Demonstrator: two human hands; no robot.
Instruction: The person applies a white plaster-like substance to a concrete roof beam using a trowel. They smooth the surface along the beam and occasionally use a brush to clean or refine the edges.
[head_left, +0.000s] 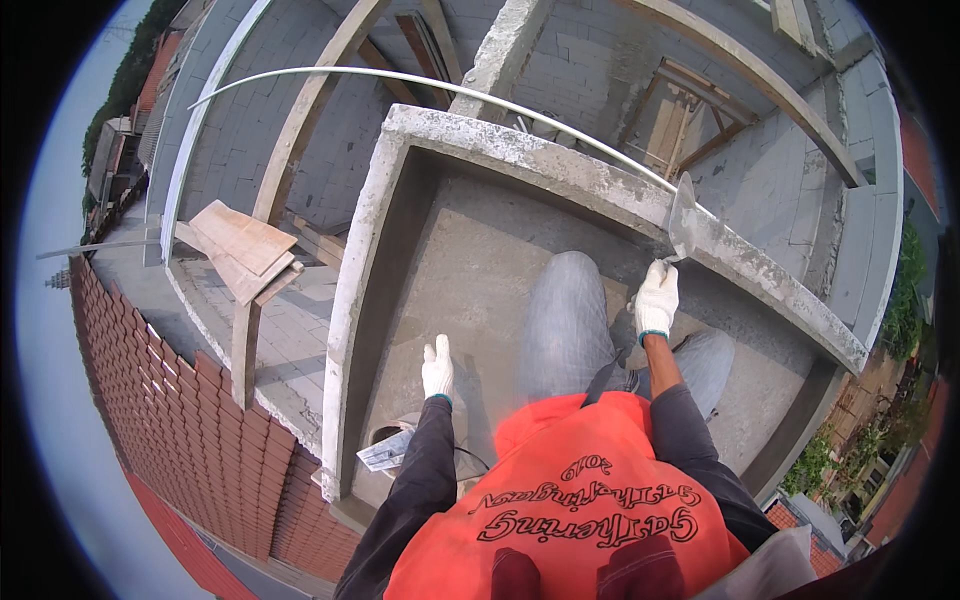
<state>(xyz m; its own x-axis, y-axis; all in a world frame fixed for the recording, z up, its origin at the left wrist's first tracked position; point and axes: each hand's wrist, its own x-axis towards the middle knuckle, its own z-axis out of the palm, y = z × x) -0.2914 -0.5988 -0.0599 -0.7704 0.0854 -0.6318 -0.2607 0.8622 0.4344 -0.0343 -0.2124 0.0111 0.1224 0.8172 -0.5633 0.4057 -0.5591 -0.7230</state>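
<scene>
My right hand (656, 298), in a white knit glove, is closed around the handle of a trowel (683, 215). The trowel's blade points away from me and lies over the top of the low concrete wall (560, 165). My left hand (437, 368), gloved the same way, hangs above the grey cement floor (475, 235) with its fingers stretched out and nothing in them. Beside my left forearm, a flat grey-white rectangular piece (385, 452) rests near a rounded container (395, 425), partly hidden by my sleeve. My knees are bent on the floor inside the walls.
A long white pipe (400, 72) crosses the wall's far side. Timber beams (300, 130) and wooden boards (240, 245) stand at the left, above a red tiled roof (190, 420). Beyond the far wall, a lower room holds a wooden frame (690, 115).
</scene>
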